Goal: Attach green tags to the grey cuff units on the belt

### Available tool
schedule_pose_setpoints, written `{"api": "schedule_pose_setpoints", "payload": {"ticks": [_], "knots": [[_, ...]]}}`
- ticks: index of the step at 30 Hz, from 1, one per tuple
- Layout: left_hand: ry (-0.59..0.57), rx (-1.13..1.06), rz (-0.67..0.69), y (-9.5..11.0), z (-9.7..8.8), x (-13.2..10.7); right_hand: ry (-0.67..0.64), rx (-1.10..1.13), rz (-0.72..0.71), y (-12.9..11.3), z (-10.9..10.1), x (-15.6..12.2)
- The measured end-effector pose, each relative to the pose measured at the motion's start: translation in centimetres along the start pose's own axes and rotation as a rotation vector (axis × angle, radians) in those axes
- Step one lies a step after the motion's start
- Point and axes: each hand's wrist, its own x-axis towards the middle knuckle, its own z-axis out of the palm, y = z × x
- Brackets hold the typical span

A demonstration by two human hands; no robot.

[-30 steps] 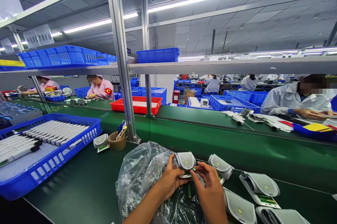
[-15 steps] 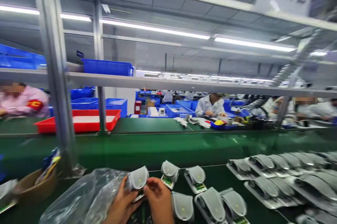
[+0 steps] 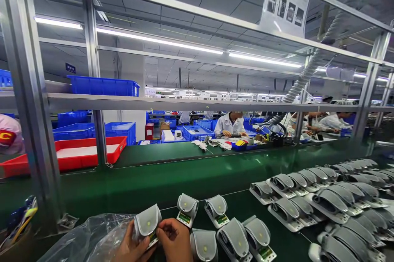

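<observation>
My left hand (image 3: 134, 245) holds a grey wrist cuff (image 3: 148, 221) with a white base, which looks like a wrist blood-pressure monitor, tilted up at the lower middle. A bit of green circuit board shows under its flap. Close against its right edge, the thumb and fingertips of my right hand (image 3: 175, 239) are pinched together; what they hold, if anything, is too small to make out. Several similar cuffs stand just to the right, among them a small one (image 3: 187, 206) and a larger one (image 3: 235, 237). A clear plastic bag (image 3: 83, 239) lies left of my hands.
Rows of grey cuffs (image 3: 332, 198) cover the bench at right. A pen holder (image 3: 17, 233) stands at lower left by a metal post (image 3: 32, 89). Beyond the green belt (image 3: 147, 180) are a red tray (image 3: 115, 151), blue bins (image 3: 121, 131) and a co-worker (image 3: 230, 124).
The view has swung right and tipped up a little, so more of the cuff rows shows. My left hand still holds the same cuff, and my right fingers remain at its edge.
</observation>
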Motion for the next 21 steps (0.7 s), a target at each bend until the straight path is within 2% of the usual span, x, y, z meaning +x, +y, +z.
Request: {"api": "schedule_pose_setpoints", "payload": {"ticks": [5, 11, 21], "knots": [[-0.063, 0.064, -0.028, 0.3, 0.3, -1.0, -0.026, -0.115, 0.004, -1.6, -0.8, -0.7], [-0.188, 0.054, -0.039, 1.0, 0.3, -1.7, -0.037, -0.066, 0.111, -0.5, -1.4, -1.2], [-0.026, 0.111, 0.046, 1.5, 0.3, -1.4, -0.144, -0.091, 0.162, -1.1, -1.6, -1.9]]}}
